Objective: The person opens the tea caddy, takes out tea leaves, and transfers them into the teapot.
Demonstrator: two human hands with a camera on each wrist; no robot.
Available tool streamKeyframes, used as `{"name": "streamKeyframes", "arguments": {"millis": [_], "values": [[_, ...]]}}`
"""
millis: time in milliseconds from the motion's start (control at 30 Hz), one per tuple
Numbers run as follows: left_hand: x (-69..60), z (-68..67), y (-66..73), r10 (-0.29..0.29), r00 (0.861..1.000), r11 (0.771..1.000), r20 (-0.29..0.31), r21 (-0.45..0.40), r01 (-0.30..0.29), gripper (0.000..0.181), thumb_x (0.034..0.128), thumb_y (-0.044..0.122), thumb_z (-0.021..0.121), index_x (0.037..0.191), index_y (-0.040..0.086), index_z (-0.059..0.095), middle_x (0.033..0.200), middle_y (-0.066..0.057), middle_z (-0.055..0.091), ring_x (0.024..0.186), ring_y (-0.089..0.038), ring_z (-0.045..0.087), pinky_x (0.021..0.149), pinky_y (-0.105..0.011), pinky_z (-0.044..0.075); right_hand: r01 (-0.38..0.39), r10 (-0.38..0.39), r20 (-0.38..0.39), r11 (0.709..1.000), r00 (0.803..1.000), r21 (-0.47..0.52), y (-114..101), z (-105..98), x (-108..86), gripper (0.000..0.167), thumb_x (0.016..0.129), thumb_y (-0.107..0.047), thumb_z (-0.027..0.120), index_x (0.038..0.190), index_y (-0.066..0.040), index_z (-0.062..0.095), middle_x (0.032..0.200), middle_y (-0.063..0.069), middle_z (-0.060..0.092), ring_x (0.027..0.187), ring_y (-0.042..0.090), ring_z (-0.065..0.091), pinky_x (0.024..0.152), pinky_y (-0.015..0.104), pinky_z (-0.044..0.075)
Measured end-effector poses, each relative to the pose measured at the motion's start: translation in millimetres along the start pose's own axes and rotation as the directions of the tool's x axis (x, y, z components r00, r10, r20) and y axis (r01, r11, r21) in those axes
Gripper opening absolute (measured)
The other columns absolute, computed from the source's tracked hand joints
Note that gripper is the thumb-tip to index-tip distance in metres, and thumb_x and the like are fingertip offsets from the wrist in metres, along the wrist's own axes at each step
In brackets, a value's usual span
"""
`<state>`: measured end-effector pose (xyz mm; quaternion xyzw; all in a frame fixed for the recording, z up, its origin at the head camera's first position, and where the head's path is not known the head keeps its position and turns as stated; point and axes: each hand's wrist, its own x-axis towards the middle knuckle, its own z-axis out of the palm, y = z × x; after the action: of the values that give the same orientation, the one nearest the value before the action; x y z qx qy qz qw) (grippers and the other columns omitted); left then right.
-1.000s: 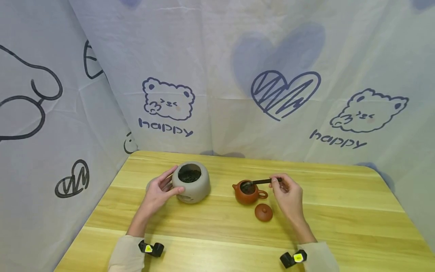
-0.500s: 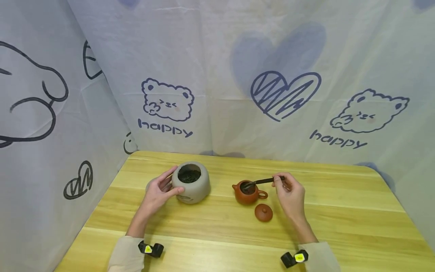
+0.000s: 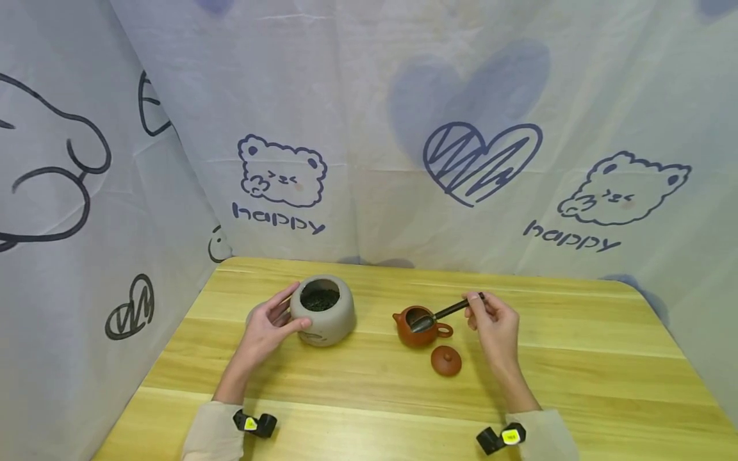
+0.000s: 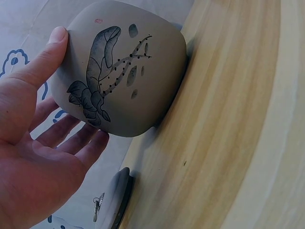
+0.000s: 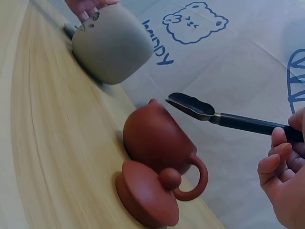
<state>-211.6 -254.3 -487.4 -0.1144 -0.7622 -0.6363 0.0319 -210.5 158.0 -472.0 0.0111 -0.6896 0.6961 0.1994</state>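
My left hand (image 3: 262,333) holds the side of a round grey tea jar (image 3: 334,325), thumb at the front and fingers behind. The jar stands on the table, its mouth showing dark tea leaves (image 3: 319,299). A plant drawing decorates its wall in the left wrist view. My right hand (image 3: 497,330) pinches the dark handle of a tea scoop (image 5: 193,107). Its metal bowl is above the opening of a small red-brown clay teapot (image 3: 414,337) and looks bare in the right wrist view. The teapot's lid (image 3: 446,361) lies in front of it on the table.
A grey lid-like disc (image 4: 116,198) with a small metal piece rests behind my left hand. The wooden table (image 3: 357,397) ends at a printed cloth (image 3: 380,211) at the back and another at the left.
The tea scoop has risen out of the teapot, its bowl now above the opening with the handle slanting up. My right hand has shifted slightly right; the left still holds the jar.
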Motion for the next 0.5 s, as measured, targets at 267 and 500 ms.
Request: {"name": "streamKeyframes", "arguments": {"millis": [267, 500], "values": [[-1.7, 1.9, -0.7, 0.017, 1.0, 1.0, -0.009, -0.002, -0.017, 0.077, 0.0881, 0.002, 0.081, 0.155, 0.002, 0.043, 0.16, -0.018, 0.04, 0.146, -0.038, 0.037, 0.11, -0.022, 0.042, -0.006, 0.002, 0.069, 0.999, 0.998, 0.052, -1.2, 11.4, -4.2, 0.032, 0.104, -0.017, 0.063, 0.104, 0.014, 0.069, 0.073, 0.017, 0.062, 0.057, 0.015, 0.05, 0.049, 0.023, 0.047], [-2.8, 2.2, -5.4, 0.027, 0.999, 1.0, -0.02, 0.011, -0.027, 0.077, 0.0879, 0.003, 0.081, 0.155, 0.003, 0.043, 0.159, -0.018, 0.04, 0.146, -0.038, 0.038, 0.11, -0.022, 0.042, 0.02, -0.026, 0.098, 0.998, 0.995, 0.058, -11.3, 27.3, -10.1, 0.028, 0.103, -0.016, 0.065, 0.104, 0.012, 0.07, 0.075, 0.014, 0.066, 0.058, 0.02, 0.056, 0.047, 0.02, 0.045]]}}
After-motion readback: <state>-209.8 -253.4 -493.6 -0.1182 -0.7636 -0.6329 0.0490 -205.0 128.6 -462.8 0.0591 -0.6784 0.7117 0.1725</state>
